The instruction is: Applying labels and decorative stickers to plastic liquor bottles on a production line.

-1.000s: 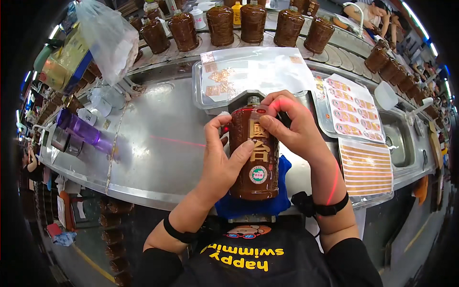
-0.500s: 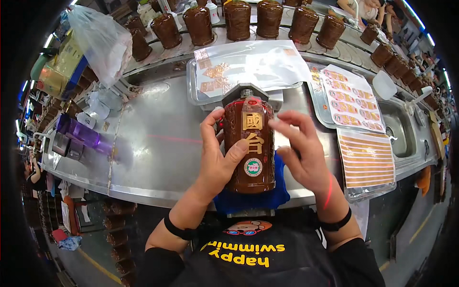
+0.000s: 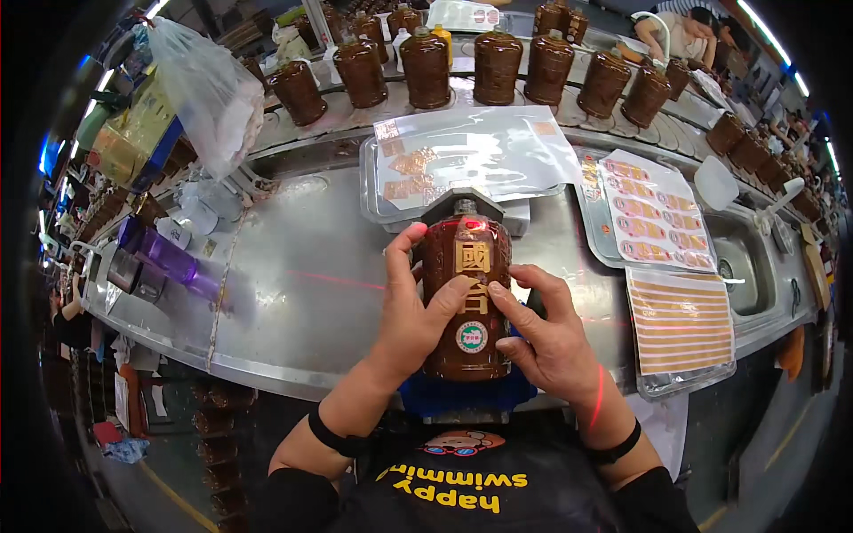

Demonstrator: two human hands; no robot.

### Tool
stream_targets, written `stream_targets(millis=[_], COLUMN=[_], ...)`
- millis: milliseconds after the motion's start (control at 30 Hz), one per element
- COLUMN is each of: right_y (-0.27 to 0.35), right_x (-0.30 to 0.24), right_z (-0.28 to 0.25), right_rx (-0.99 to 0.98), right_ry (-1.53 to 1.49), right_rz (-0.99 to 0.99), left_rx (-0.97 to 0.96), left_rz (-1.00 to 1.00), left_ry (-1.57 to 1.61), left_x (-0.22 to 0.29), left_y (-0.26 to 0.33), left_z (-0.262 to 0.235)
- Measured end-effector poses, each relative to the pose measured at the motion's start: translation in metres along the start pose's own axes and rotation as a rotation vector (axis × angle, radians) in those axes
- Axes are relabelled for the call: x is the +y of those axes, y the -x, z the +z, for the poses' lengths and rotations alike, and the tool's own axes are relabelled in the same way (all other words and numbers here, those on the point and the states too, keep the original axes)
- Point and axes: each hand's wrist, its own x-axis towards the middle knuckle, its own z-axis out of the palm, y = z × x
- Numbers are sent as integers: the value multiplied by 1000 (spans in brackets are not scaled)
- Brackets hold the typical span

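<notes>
A squat brown glass bottle lies front side up on a stand, its neck pointing away from me. Two large gold characters and a round green-and-white sticker are on its front. My left hand is wrapped round the bottle's left side, thumb across the front at the lower character. From the right, my right hand closes on the bottle, a fingertip pressing at that same character. A blue cloth shows under the bottle's base.
Brown bottles stand along a curved conveyor at the back. Trays hold a clear label sheet, an oval-label sheet and gold strips. A sink is right; a purple bottle and plastic bag left.
My right hand has come in from beside the bottle and now touches its front. My left hand keeps its hold. The bottles on the conveyor have shifted.
</notes>
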Motion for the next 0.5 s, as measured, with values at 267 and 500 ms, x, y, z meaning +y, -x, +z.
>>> stream_targets(millis=[267,500], right_y=[-11,-13], right_x=[-3,0], right_z=[-4,-2], right_rx=[6,7], right_ry=[-20,-25], right_rz=[22,47], left_rx=[43,-6], left_rz=[-11,14], left_ry=[-55,-167], left_x=[1,4], left_y=[-13,-21], left_z=[-5,-4])
